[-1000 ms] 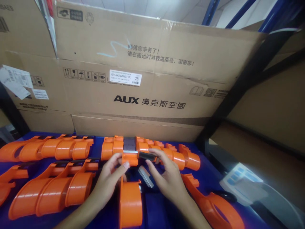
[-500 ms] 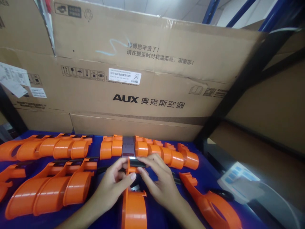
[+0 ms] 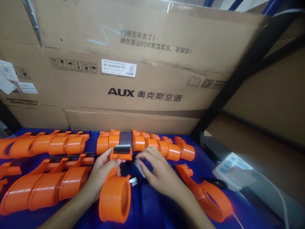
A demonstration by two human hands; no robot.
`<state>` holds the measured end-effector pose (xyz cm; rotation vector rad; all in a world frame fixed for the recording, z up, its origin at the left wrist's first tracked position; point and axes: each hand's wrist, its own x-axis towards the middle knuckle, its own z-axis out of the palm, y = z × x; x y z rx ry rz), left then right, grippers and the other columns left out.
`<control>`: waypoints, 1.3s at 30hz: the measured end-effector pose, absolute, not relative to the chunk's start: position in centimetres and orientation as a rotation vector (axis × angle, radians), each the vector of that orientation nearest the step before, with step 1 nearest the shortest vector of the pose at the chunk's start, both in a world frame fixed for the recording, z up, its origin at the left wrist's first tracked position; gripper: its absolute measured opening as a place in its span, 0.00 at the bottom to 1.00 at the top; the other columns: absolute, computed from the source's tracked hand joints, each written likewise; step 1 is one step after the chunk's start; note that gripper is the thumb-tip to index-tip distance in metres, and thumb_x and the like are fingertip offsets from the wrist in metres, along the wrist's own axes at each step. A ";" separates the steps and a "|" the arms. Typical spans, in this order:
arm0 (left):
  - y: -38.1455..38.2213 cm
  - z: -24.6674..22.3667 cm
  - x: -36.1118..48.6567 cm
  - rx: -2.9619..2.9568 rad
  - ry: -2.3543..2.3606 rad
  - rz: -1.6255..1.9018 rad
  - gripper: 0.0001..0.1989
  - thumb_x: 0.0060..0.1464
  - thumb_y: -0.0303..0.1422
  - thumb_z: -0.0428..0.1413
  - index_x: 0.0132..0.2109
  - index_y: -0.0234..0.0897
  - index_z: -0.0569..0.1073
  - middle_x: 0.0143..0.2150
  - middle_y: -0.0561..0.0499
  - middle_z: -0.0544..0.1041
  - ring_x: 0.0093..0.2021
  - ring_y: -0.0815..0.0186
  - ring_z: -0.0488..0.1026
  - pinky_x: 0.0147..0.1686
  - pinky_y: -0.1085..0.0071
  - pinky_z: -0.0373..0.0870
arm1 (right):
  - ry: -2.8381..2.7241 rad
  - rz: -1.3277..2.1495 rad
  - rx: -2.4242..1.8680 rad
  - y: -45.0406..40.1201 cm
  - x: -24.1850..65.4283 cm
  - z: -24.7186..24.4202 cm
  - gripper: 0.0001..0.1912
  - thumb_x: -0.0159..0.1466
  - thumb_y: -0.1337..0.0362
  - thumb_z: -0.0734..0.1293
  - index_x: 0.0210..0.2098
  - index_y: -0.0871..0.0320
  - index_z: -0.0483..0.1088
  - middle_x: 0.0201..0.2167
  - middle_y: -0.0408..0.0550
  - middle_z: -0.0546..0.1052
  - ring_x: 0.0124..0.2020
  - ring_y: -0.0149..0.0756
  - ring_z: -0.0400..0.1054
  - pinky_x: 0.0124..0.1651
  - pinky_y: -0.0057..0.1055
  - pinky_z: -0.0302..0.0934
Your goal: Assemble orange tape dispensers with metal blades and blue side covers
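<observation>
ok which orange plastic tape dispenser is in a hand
The front-centre orange plastic dispenser: the left hand grips it near its black roller; the others lie on the blue tabletop.

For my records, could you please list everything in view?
Held dispenser: one, orange, centre
Roller: one, black, on held dispenser
Other dispensers: over a dozen, orange, left, behind, right
Flat piece: one, grey, back row
Pale pieces: two, whitish, between hands
Tabletop: one, blue, beneath
Carton: at least one, brown, behind
Labels: several, white, on carton
Device: one, white-blue, right
Rack posts: several, black, both sides
Left hand: one, bare, gripping held dispenser
Right hand: one, bare, beside dispenser
</observation>
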<state>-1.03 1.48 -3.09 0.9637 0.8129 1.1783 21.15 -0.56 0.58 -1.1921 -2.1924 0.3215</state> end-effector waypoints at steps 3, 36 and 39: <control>1.8 -3.0 -1.2 0.928 0.840 1.219 0.10 0.50 0.36 0.64 0.38 0.34 0.77 0.23 0.55 0.75 0.18 0.74 0.65 0.20 0.78 0.61 | -2.422 0.252 -1.336 -0.6 21.3 0.3 0.05 0.66 0.70 0.67 0.40 0.56 0.75 0.41 0.50 0.73 0.43 0.43 0.67 0.48 0.41 0.61; 1.0 -3.1 -0.2 1.213 0.838 1.151 0.18 0.57 0.43 0.63 0.51 0.37 0.76 0.31 0.54 0.76 0.24 0.70 0.67 0.26 0.74 0.67 | -1.409 0.796 -1.124 -0.5 19.5 -0.6 0.14 0.68 0.56 0.68 0.50 0.55 0.69 0.32 0.44 0.76 0.21 0.31 0.72 0.21 0.26 0.64; 1.1 -3.2 -0.2 1.209 0.861 1.138 0.18 0.56 0.43 0.64 0.49 0.38 0.77 0.29 0.54 0.76 0.23 0.70 0.68 0.26 0.73 0.68 | -1.360 0.855 -1.034 -0.7 19.1 -0.7 0.13 0.67 0.57 0.70 0.48 0.55 0.70 0.27 0.41 0.75 0.23 0.32 0.72 0.29 0.30 0.71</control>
